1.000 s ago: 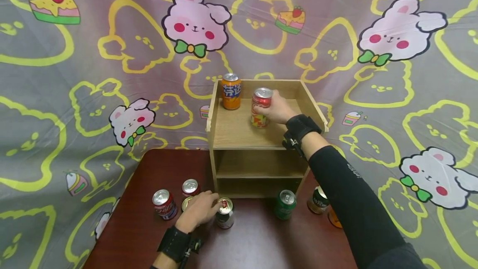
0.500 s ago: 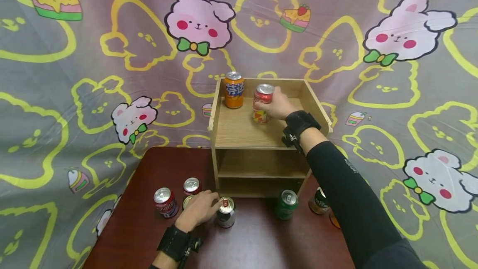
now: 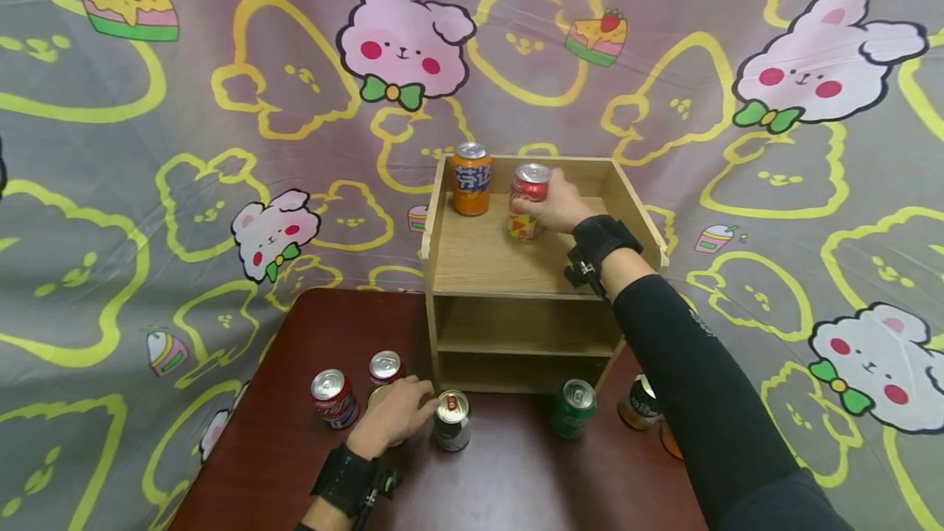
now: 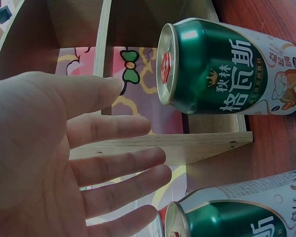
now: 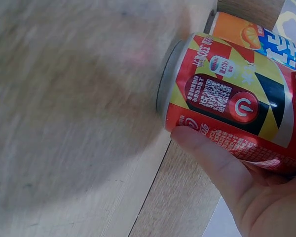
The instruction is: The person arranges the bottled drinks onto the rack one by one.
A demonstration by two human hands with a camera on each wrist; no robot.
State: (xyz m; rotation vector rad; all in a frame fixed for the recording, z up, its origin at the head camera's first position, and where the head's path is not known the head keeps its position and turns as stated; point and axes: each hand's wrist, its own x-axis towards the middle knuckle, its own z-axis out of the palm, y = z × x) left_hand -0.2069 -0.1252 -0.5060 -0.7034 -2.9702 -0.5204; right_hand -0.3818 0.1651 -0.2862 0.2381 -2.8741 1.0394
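Note:
My right hand (image 3: 559,205) grips a red soda can (image 3: 524,224) with yellow patches, upright at the wooden shelf's top level. In the right wrist view the can's base is close to the board; whether it touches I cannot tell. An orange soda can (image 3: 472,180) stands to its left. My left hand (image 3: 397,415) hovers over the table with fingers loosely extended, holding nothing. Just right of it stands a green-and-white can (image 4: 212,69). A second can of that kind (image 4: 244,219), also in the left wrist view, is mostly hidden by the hand in the head view.
The wooden shelf (image 3: 524,296) stands at the table's back. Two red cans, one nearer (image 3: 335,400) and one farther (image 3: 386,367), are at left. A green can (image 3: 574,410), a dark can (image 3: 640,404) and an orange one (image 3: 671,439), partly behind the right sleeve, are at right.
The right hand and the red can have shifted slightly back on the shelf's top level, closer to the orange can. The left hand stays about where it was. The head view has turned slightly left.

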